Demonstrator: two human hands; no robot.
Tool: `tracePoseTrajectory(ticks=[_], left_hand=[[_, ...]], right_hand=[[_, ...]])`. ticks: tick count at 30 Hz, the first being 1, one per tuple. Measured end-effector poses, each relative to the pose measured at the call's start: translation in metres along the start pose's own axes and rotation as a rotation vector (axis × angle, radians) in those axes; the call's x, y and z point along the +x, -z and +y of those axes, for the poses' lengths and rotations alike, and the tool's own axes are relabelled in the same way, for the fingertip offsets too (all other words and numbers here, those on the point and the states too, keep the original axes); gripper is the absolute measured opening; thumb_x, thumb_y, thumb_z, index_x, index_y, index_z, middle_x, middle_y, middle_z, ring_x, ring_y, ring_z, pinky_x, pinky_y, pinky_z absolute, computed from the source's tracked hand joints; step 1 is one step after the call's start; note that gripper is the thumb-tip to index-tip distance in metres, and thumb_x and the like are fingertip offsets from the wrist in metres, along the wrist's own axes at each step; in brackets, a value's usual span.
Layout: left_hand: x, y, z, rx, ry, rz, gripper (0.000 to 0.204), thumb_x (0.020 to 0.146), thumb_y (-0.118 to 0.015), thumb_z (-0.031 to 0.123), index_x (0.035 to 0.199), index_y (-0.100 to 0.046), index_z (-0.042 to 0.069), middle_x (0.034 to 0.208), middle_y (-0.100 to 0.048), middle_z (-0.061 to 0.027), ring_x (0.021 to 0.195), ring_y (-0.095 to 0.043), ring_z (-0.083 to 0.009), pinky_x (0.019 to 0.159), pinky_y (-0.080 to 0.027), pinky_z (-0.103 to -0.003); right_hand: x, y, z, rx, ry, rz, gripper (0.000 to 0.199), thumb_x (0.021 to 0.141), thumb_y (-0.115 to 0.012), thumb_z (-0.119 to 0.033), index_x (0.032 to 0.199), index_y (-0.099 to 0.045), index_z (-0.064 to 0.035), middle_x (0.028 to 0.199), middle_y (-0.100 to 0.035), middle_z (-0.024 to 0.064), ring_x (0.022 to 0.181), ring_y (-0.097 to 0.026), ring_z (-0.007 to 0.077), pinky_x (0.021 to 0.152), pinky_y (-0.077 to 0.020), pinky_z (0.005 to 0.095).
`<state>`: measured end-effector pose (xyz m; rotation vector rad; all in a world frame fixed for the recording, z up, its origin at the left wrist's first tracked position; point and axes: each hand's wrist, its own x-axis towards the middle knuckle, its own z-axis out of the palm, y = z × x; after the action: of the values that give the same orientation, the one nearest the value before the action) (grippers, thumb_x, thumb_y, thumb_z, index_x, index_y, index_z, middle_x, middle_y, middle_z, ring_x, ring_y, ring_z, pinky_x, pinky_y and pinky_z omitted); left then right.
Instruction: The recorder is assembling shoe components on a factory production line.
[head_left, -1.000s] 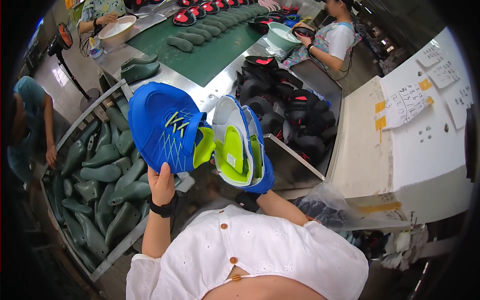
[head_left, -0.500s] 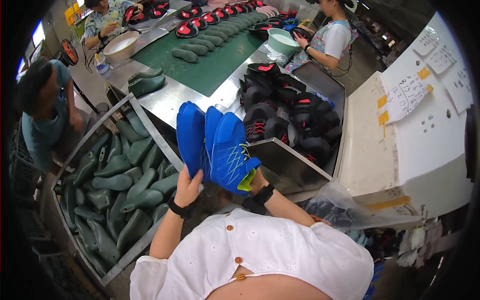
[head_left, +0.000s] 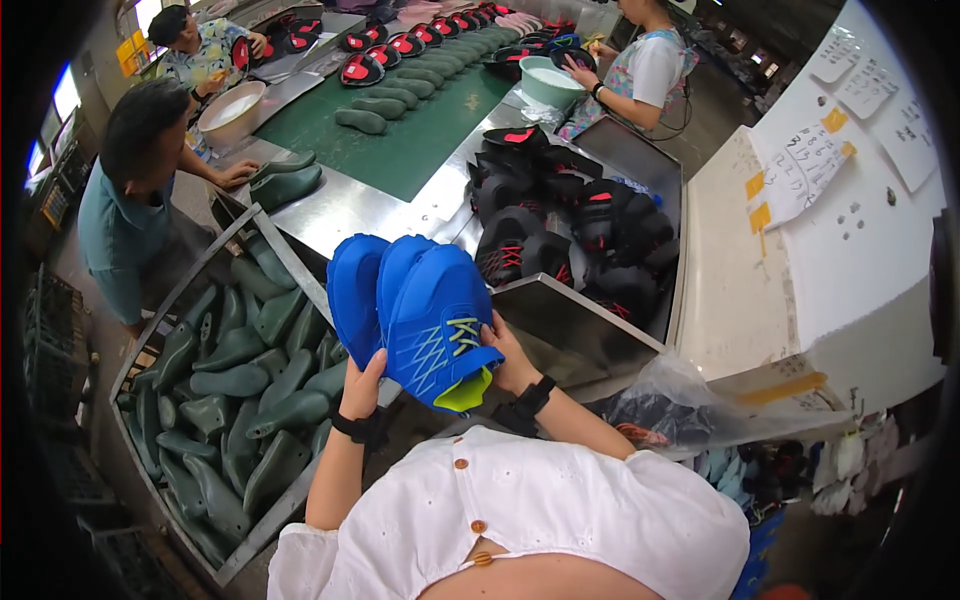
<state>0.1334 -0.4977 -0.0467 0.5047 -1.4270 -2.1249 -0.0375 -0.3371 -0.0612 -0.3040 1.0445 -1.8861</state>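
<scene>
overhead, steel bench; green conveyor belt

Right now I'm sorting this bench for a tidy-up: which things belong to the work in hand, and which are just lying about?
In hand:
- pair of blue lace-up sports shoes, pressed together
- left hand, right hand, gripping them

Lying about:
- dark green plastic shoe lasts in the metal bin
- black-and-red shoes in the steel tray
- clear plastic bag
</scene>
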Motion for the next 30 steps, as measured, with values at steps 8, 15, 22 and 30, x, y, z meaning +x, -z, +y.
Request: tracePoseTrajectory(ticks=[8,15,22,30], left_hand=[[0.006,-0.009,0.016,0.16,-0.097,-0.067,0.06,0.08,-0.064,0.023,0.127,-0.038,-0.003,0.123,-0.048,-0.0112,0.11,-0.047,-0.0203,0.094,-0.036,-0.033],[0.021,-0.011,0.029,-0.232,-0.093,0.184,0.037,0.086,-0.056,0.013,0.118,-0.047,-0.004,0.11,-0.057,-0.0097,0.096,-0.055,-0.016,0.086,-0.043,-0.029],[0.017,-0.013,0.039,0.266,-0.221,0.161,0.033,0.09,-0.052,0.02,0.114,-0.051,-0.004,0.107,-0.059,-0.0075,0.093,-0.053,-0.0125,0.083,-0.042,-0.026],[0.012,0.004,0.027,-0.102,-0.091,-0.008,0.047,0.088,-0.055,0.027,0.123,-0.043,-0.002,0.115,-0.054,-0.0098,0.102,-0.052,-0.0158,0.089,-0.04,-0.029]], right_hand=[[-0.001,0.013,-0.01,-0.165,0.035,-0.096,0.047,0.082,-0.064,-0.02,0.12,-0.044,-0.0026,0.106,-0.059,0.006,0.091,-0.058,0.0128,0.08,-0.0485,0.0274],[0.008,0.059,0.016,-0.073,0.093,-0.161,0.034,0.086,-0.058,-0.015,0.118,-0.05,-0.0041,0.104,-0.06,0.0062,0.089,-0.059,0.0137,0.08,-0.0494,0.0283],[0.007,0.05,0.014,0.186,-0.138,0.102,0.021,0.087,-0.056,-0.018,0.102,-0.059,-0.0044,0.089,-0.065,0.0049,0.072,-0.063,0.0139,0.068,-0.0532,0.0275],[0.008,0.03,0.011,-0.145,0.146,0.086,0.022,0.085,-0.059,-0.018,0.099,-0.059,-0.0013,0.086,-0.065,0.0036,0.071,-0.059,0.0101,0.066,-0.0494,0.0232]])
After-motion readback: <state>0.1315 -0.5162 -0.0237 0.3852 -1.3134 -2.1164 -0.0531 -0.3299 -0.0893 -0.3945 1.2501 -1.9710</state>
